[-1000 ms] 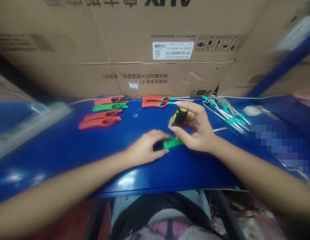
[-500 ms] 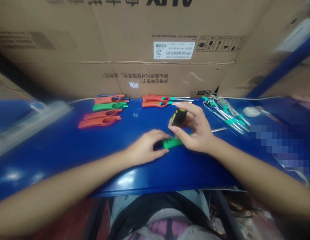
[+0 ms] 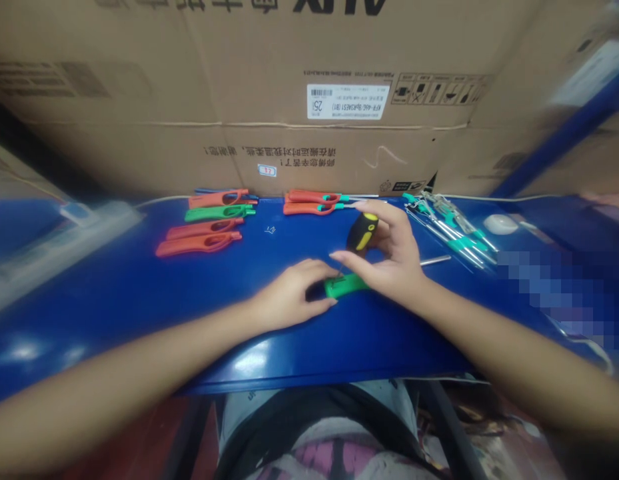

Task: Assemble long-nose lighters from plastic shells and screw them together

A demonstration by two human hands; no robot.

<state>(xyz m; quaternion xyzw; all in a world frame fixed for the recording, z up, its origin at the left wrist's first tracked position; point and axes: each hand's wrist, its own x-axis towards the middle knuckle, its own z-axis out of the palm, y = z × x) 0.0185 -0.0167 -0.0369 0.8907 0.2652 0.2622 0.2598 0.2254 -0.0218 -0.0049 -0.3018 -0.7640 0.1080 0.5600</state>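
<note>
My right hand [image 3: 393, 257] holds a short screwdriver [image 3: 363, 233] with a black and yellow handle. Its thumb is stretched out to the left, away from the handle. The thin shaft slants down to a green stick lighter [image 3: 346, 285] lying on the blue table; whether the tip sits in a screw is too small to tell. My left hand [image 3: 294, 293] grips the lighter's left end between thumb and fingers. Beyond my right hand a metal rod [image 3: 436, 260] sticks out, apparently the lighter's nozzle; the middle of the lighter is hidden under that hand.
Orange and green lighter shells [image 3: 204, 245] lie at the back left of the table [image 3: 229, 363]. Two orange lighters with metal tubes [image 3: 309, 208] are at the back middle. Several metal tubes with teal parts [image 3: 462, 241] are piled right, near a white round object [image 3: 502, 224]. A cardboard box [image 3: 239, 87] stands behind.
The screwdriver handle has turned and shifted slightly right. My right thumb has come off the handle and reaches left. My left hand and the lighter stay put.
</note>
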